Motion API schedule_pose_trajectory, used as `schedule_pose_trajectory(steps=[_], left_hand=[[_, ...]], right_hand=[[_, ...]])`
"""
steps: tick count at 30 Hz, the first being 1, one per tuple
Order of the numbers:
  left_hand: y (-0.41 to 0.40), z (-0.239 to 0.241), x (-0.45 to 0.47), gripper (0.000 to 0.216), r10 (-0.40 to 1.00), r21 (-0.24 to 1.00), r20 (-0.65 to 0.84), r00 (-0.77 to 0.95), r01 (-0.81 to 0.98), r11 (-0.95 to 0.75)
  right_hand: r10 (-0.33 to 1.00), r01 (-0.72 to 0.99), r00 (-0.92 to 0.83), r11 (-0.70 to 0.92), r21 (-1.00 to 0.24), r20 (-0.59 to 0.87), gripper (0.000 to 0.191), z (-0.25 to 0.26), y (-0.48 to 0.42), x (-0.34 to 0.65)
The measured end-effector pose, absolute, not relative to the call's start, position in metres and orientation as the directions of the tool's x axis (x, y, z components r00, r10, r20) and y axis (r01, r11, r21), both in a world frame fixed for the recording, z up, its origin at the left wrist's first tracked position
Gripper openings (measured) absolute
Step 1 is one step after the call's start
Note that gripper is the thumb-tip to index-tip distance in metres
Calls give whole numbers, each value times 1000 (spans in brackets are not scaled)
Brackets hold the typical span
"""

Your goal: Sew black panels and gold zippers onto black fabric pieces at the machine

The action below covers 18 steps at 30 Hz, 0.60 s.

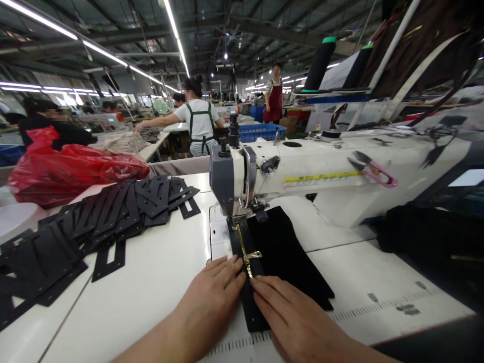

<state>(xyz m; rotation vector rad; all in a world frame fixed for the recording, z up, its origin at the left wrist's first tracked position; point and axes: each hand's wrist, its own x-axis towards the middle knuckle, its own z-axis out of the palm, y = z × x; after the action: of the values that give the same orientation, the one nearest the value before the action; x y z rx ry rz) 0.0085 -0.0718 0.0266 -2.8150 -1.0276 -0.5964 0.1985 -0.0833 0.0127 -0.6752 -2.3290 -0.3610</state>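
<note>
A black zipper panel (252,312) with a gold-toothed zipper (241,239) lies lengthwise under the presser foot of a white sewing machine (313,156). The gold zipper pull (255,254) points to the right. My left hand (215,292) lies flat, its fingertips on the panel's left edge beside the zipper. On the other side, my right hand (287,307) rests with fingers stretched out over the panel's right edge, just below the pull. A larger piece of black fabric (287,247) spreads out to the right of the panel, partly beneath it.
Many black frame-shaped pieces (109,217) are heaped on the left of the table, with a red plastic bag (75,161) behind. Pink-handled thread snips (374,169) sit on the machine arm. Dark cloth (427,247) lies at right. Other people work farther back, near a blue crate (260,132).
</note>
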Motion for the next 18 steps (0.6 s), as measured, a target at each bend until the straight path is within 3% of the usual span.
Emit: schedule_pose_trajectory(steps=[5, 9, 13, 18], left_hand=[[-75, 33, 8, 31, 636, 129, 370, 677, 641, -757], [-72, 38, 4, 39, 683, 226, 337, 648, 648, -727], [-61, 32, 6, 33, 717, 149, 386, 580, 728, -669], [-48, 18, 8, 29, 611, 2, 474, 634, 693, -721]], right_hand=[[294, 549, -628, 824, 142, 720, 48, 5, -83, 193], [282, 539, -574, 837, 95, 769, 47, 4, -78, 191], [276, 545, -513, 836, 60, 813, 44, -5, -71, 188], [288, 599, -539, 792, 120, 792, 38, -39, -66, 187]])
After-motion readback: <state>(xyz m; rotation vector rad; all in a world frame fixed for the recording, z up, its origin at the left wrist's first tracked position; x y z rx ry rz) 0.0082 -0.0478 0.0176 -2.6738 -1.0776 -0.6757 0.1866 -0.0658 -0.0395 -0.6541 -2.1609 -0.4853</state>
